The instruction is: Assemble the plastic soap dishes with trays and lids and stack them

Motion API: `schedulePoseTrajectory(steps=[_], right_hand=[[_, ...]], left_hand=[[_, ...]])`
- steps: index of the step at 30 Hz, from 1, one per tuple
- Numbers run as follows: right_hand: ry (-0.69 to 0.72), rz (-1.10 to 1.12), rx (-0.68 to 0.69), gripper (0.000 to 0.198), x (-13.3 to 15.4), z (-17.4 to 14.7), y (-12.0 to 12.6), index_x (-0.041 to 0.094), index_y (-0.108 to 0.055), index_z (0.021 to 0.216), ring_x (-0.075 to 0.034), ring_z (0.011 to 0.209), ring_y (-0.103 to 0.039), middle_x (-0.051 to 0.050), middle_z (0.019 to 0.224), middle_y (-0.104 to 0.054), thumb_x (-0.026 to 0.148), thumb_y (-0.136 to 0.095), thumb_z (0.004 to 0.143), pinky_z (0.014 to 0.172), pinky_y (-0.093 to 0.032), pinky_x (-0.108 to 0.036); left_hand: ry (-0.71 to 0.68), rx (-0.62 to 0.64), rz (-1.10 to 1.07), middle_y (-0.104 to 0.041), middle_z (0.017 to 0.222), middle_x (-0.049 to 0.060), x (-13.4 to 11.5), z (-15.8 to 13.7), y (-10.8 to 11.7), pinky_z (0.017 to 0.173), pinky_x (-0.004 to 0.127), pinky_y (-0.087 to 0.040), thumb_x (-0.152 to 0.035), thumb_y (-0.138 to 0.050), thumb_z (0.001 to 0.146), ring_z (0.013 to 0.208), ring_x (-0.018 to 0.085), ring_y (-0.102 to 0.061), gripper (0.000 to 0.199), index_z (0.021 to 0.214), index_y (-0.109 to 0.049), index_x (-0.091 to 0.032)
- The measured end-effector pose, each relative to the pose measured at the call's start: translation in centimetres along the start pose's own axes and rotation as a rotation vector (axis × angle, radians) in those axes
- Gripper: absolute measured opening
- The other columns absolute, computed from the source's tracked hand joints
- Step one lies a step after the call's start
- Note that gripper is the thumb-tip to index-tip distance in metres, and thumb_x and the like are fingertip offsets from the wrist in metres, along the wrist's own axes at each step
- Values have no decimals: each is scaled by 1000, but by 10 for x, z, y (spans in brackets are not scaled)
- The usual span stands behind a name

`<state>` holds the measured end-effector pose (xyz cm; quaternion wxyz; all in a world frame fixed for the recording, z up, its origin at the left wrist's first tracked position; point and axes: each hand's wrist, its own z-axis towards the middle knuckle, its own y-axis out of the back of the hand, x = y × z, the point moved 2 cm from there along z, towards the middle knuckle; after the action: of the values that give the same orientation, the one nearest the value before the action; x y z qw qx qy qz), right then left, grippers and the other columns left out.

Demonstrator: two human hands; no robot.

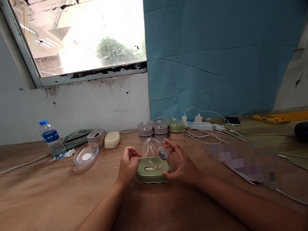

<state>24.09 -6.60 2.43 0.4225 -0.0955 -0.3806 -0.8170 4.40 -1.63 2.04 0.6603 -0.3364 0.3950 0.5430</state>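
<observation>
Bench (pixel 42 215): brown, spread beneath the fingers of left hand (pixel 129 165) and right hand (pixel 184 166).
Cloth (pixel 217 40): blue, hanging beyond the right fingers.
Window (pixel 82 30): ahead of the left fingers, above.
Pouch (pixel 75 139): dark green, lying ahead-left of the left fingers.
Bottle (pixel 52 141): upright, blue cap, farther left of them.
Row of boxes (pixel 160 129): two grey, one green, side by side, just beyond the fingers of both hands.
Power strip (pixel 202 125): ahead-right of the right fingers, two chargers plugged in.
Green box (pixel 150 176): on the bench, between the two sets of fingers. Left fingers curled at its left end, thumb against it; firmness of grip cannot be told. Right fingers spread wide of their thumb, thumb at the box's right end.
Clear cover (pixel 150 149): tilted over the green box, blurred, between the fingers; whether the right fingertips touch it, cannot tell.
Phone (pixel 232 121): well ahead-right of the right fingers.
Sticker (pixel 162 153): round, on the cover, just beside the right fingertips.
</observation>
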Motion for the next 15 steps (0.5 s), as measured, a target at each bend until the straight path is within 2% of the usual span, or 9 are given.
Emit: schedulePoseTrajectory(steps=[1,3,5,8,11,15], right_hand=[[15,-32,19,90,-3,0,1,23,-23,130,-29,110,-42,-10,125,-39,32,-71,53,91,-37,-41],[28,-78,54,86,-7,1,1,22,-27,127,-29,111,-41,-10,124,-41,31,-70,52,92,-36,-41],[43,-113,107,83,-8,0,-1,21,-30,126,-29,113,-40,-10,124,-41,31,-68,53,95,-33,-42],[92,-146,206,83,-6,-1,-4,20,-31,128,-30,117,-36,-10,127,-41,32,-66,54,99,-28,-42],[105,-148,265,84,-4,-2,-7,20,-32,130,-29,118,-35,-9,129,-40,31,-66,53,100,-28,-41],[69,-108,291,84,-7,-2,-12,19,-35,129,-26,118,-37,-9,129,-38,29,-68,53,99,-31,-37]], left_hand=[[64,-94,22,-55,72,-2,8,6,7,76,26,-40,-15,-57,67,75,13,-55,20,81,-44,-20],[218,-174,33,-56,71,-2,24,14,16,74,26,-40,-22,-58,67,72,13,-55,19,78,-43,-20],[350,-154,15,-57,68,0,37,18,20,70,28,-41,-32,-56,69,68,14,-55,20,76,-43,-19],[461,-81,-11,-58,61,2,47,17,18,63,31,-42,-49,-51,70,60,17,-56,33,73,-44,-17],[516,-25,-18,-57,62,1,51,13,14,66,30,-41,-60,-51,65,64,18,-57,45,75,-46,-16],[475,-27,-41,-59,68,2,55,11,12,70,29,-40,-57,-56,63,72,19,-57,45,76,-48,-15]])
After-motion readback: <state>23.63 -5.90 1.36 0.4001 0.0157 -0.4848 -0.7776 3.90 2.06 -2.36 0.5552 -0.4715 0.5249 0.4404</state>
